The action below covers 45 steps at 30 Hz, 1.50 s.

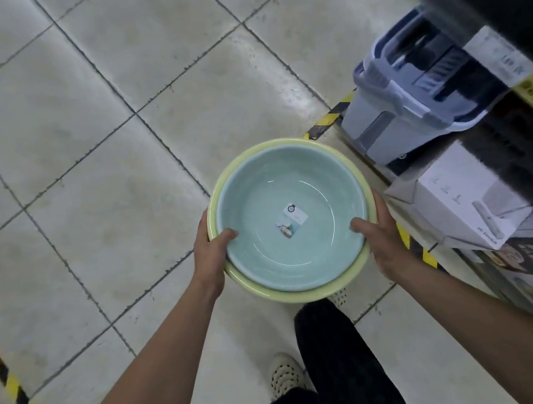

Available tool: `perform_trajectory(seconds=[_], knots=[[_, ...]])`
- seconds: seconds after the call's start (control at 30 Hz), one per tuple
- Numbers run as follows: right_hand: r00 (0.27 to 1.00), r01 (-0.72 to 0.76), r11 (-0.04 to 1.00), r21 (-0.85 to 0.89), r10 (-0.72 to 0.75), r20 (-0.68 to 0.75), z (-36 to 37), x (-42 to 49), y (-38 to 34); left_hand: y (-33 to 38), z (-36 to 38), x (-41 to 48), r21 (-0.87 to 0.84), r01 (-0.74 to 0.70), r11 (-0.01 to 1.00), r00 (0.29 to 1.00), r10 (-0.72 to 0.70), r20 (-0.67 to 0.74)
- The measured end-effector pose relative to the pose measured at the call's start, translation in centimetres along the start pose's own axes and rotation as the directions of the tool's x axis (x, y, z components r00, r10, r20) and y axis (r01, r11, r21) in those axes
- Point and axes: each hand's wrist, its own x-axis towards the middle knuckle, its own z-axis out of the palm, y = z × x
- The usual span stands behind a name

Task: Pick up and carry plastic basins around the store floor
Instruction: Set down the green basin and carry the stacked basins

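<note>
A light blue plastic basin (291, 195) sits nested inside a slightly larger pale yellow-green basin (344, 281), both held level above the tiled floor in the middle of the head view. A small paper label (292, 220) is stuck to the blue basin's bottom. My left hand (212, 251) grips the left rims with its thumb hooked inside the blue basin. On the opposite side my right hand (380, 238) holds the right rims, thumb inside too.
A shelf on the right carries a grey-blue mop bucket (413, 98) and white boxes (470, 198). Yellow-black hazard tape (332, 118) runs along the shelf foot and again at the lower left (9, 377). Open grey floor tiles (87, 155) spread left and ahead. My legs and shoe (285, 375) are below.
</note>
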Motion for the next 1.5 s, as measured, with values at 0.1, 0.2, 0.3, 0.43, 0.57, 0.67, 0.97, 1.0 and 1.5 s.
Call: perform_trajectory(seconds=[0.1,0.2,0.3,0.43,0.57,0.67,0.97,1.0,1.5], knots=[[1.0,-0.016,1.0,-0.003,0.016,-0.007,1.5,4.0,0.1,0.1,0.1,3.4,-0.006,0.008,1.0,0.999,-0.008,-0.031],[0.998,-0.055,0.999,-0.001,0.055,0.007,3.2,8.2,1.5,-0.9,-0.1,7.5,-0.002,0.029,1.0,0.998,-0.029,-0.056],[0.995,-0.094,0.995,0.02,0.095,-0.014,4.5,10.9,3.1,-2.0,-0.3,10.8,0.004,0.055,0.998,0.996,-0.055,-0.064],[0.993,-0.104,0.994,0.033,0.105,-0.044,6.4,15.2,6.2,-4.5,-0.5,16.3,0.027,0.079,0.997,0.995,-0.077,-0.063],[0.992,-0.09,0.994,0.065,0.095,-0.081,7.6,18.7,9.8,-7.4,-0.6,20.8,0.045,0.085,0.995,0.995,-0.082,-0.047],[0.991,-0.089,0.993,0.075,0.096,-0.093,8.1,20.6,11.9,-9.3,-0.4,23.1,0.05,0.086,0.995,0.996,-0.085,-0.035],[0.98,-0.129,0.989,0.07,0.138,-0.143,8.3,23.0,16.3,-13.2,0.0,25.9,0.019,0.145,0.989,0.988,-0.144,-0.052],[0.98,-0.124,0.99,0.069,0.133,-0.149,8.3,23.1,16.5,-13.4,0.1,26.0,0.015,0.139,0.99,0.989,-0.137,-0.058],[0.978,-0.122,0.989,-0.089,0.105,-0.182,7.7,22.8,18.2,-16.0,-0.5,25.4,0.096,0.044,0.994,0.997,-0.038,-0.071]])
